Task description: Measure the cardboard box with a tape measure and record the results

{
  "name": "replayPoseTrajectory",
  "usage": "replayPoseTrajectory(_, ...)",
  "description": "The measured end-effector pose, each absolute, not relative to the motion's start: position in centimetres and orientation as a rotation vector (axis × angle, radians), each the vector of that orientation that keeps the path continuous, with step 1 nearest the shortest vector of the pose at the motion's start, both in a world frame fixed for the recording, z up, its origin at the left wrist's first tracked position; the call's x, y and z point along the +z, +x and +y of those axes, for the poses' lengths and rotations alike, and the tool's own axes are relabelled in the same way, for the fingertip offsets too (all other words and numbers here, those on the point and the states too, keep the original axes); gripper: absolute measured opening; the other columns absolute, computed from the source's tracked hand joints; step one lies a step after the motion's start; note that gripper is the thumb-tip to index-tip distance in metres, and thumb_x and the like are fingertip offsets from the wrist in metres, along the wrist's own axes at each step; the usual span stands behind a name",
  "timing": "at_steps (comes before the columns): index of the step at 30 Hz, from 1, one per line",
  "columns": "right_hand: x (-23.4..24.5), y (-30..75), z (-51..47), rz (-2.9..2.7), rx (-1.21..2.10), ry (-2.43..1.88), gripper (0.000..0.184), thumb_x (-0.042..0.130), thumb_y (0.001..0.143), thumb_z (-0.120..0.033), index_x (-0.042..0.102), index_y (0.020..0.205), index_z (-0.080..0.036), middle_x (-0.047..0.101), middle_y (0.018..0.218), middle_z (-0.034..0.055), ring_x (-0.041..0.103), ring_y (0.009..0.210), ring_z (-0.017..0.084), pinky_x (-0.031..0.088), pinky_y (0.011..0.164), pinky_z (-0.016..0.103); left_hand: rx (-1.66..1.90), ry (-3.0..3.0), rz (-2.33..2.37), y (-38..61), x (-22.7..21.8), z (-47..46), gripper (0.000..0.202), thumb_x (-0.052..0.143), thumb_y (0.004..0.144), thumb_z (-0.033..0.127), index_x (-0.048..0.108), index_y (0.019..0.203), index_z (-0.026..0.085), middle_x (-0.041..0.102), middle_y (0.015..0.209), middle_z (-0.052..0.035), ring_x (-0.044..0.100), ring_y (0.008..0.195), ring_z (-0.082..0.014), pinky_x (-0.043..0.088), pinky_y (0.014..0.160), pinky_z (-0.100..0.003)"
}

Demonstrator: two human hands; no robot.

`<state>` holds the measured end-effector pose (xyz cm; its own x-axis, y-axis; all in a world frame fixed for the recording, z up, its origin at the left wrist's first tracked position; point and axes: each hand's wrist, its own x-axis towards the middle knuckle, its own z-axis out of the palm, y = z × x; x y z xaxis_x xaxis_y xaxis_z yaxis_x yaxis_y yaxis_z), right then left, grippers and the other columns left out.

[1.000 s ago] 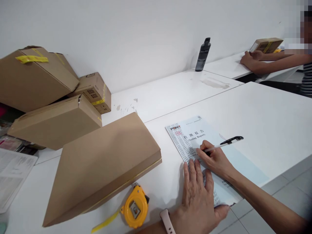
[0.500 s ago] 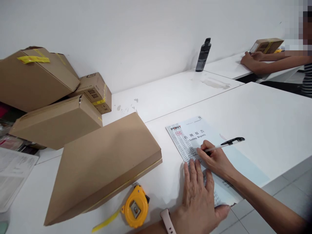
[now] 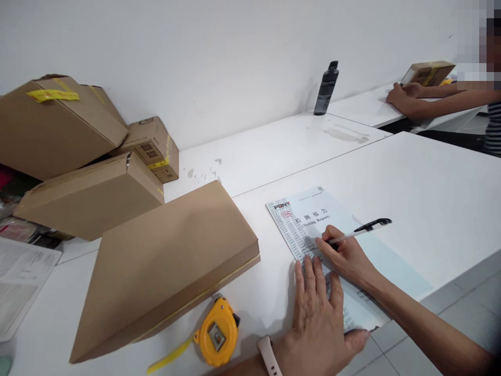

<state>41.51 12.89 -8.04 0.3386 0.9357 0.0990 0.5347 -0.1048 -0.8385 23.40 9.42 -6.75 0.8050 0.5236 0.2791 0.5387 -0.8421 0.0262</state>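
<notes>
A pale blue report booklet (image 3: 313,209), printed "Testing Report", lies on the white table at the right of centre. My right hand (image 3: 348,261) grips a pen (image 3: 368,228) with a black clip end, its writing end at the booklet's cover and hidden by my fingers. Flat across the booklet's lower left part rests my left hand (image 3: 317,313), fingers stretched out, a pale pink band on the wrist. To its left sits a yellow tape measure (image 3: 219,334) with a yellow strap, beside a flat brown cardboard box (image 3: 168,256).
Several cardboard boxes (image 3: 90,198) are piled at the left, with printed papers (image 3: 23,282) in front of them. A dark bottle (image 3: 326,89) stands by the wall. At the far right another person's hands (image 3: 403,99) rest near a taped box (image 3: 430,73).
The pen's upper end has shifted very slightly left and up. Both hands stay in nearly the same place, and the booklet has not moved.
</notes>
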Motion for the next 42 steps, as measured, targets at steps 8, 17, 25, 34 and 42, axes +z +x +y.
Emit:
replayPoseTrajectory(8,-7.9,41.4,12.9,-1.305,0.569,-1.776,0.031,0.059,0.090,-0.039,0.043,0.066,-0.026,0.043,0.056,-0.0045,0.036,0.052,0.013,0.032,0.049,0.029,-0.432,-2.925,-0.857,23.4,-6.6,9.4,0.080,0.032,0.101,0.067,0.051,0.147,0.005,0.051,0.153,-0.0281,0.040,0.149,-0.0417,0.045,0.115,-0.056)
replayPoseTrajectory(17,-7.9,41.7,12.8,-1.311,0.548,-1.785,0.028,0.057,0.091,-0.035,0.044,0.068,-0.026,0.044,0.058,-0.0042,0.037,0.054,0.014,0.032,0.051,0.029,-0.431,-2.938,-0.865,23.4,-6.8,9.4,0.080,0.032,0.101,0.067,0.050,0.147,0.005,0.049,0.155,-0.0284,0.036,0.151,-0.0422,0.041,0.118,-0.057)
replayPoseTrajectory(25,-8.0,41.7,12.8,-1.315,0.539,-1.806,0.029,0.057,0.091,-0.035,0.043,0.068,-0.026,0.044,0.057,-0.0044,0.037,0.053,0.014,0.031,0.051,0.030,-0.431,-2.936,-0.871,23.3,-6.7,9.4,0.080,0.030,0.101,0.067,0.050,0.147,0.005,0.048,0.155,-0.0294,0.037,0.150,-0.0417,0.039,0.119,-0.056)
replayPoseTrajectory(34,-8.1,41.8,12.8,-1.337,0.550,-1.792,0.029,0.056,0.091,-0.036,0.043,0.068,-0.026,0.044,0.058,-0.0047,0.037,0.053,0.014,0.030,0.051,0.029,-0.407,-3.018,-0.869,23.5,-6.8,9.4,0.081,0.032,0.101,0.067,0.049,0.148,0.003,0.046,0.156,-0.0306,0.035,0.150,-0.0441,0.040,0.118,-0.060)
replayPoseTrajectory(42,-8.3,42.5,12.8,-1.275,0.458,-1.821,0.023,0.054,0.097,-0.044,0.052,0.083,-0.026,0.055,0.070,-0.0014,0.047,0.060,0.017,0.039,0.055,0.030,-0.401,-3.126,-0.880,23.4,-7.0,9.5,0.083,0.034,0.101,0.066,0.044,0.151,0.001,0.037,0.160,-0.0332,0.024,0.154,-0.0464,0.034,0.121,-0.064)
